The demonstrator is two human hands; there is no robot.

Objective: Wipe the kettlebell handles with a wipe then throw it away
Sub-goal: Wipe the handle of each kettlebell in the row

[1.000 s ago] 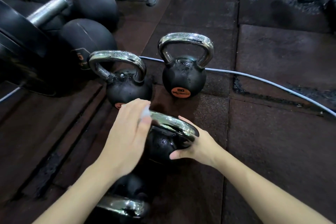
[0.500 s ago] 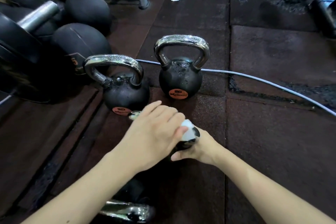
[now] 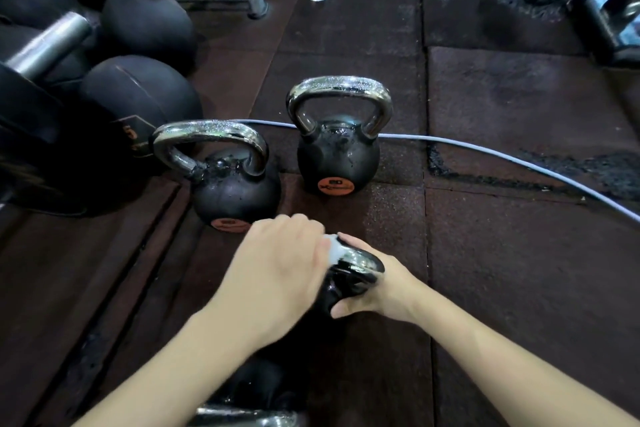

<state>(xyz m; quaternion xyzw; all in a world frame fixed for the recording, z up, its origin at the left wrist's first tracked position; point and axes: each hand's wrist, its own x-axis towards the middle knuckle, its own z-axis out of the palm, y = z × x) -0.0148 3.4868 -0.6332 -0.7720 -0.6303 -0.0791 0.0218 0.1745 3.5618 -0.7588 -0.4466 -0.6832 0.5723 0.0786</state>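
From the head camera, a person's left hand (image 3: 277, 263) clenches a white wipe (image 3: 334, 248) against the chrome handle (image 3: 363, 262) of the nearest kettlebell (image 3: 337, 291) on the rubber gym floor (image 3: 502, 270), while the right hand (image 3: 377, 291) grips the black body just beside that handle. Two more kettlebells (image 3: 235, 180) stand behind the hands, with a pale cable (image 3: 485, 152) trailing past them.
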